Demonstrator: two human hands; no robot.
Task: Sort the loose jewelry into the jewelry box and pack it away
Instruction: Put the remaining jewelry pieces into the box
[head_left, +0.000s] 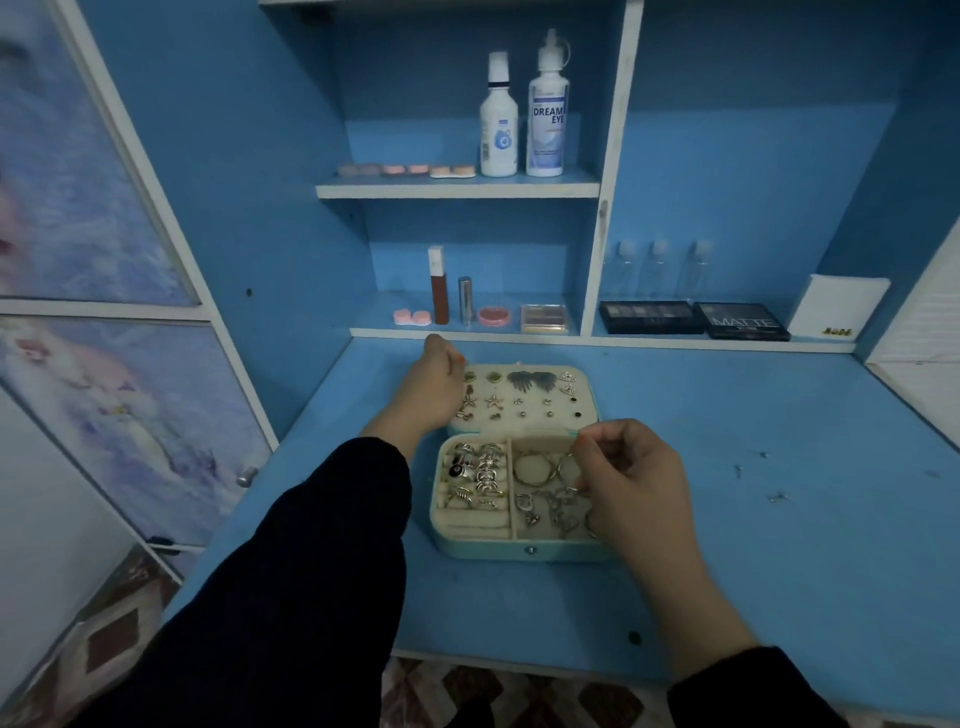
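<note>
Desk (779, 519): left grip (431, 384) holds lid (535, 400) (right (631, 478), maybe hoop (565, 467)).

- White squeeze bottle (546, 109), right one of the pair on the upper shelf: blue label reads "DREAM EYE". Smaller print under it is too fine to make out.
- Black palette (742, 322), lower right shelf: lid reads "MATTE" in large grey letters.
- White box (841, 306), far right of that shelf: "NUDE" at its lower edge.
- Left white bottle (498, 124): label text illegible.
</note>
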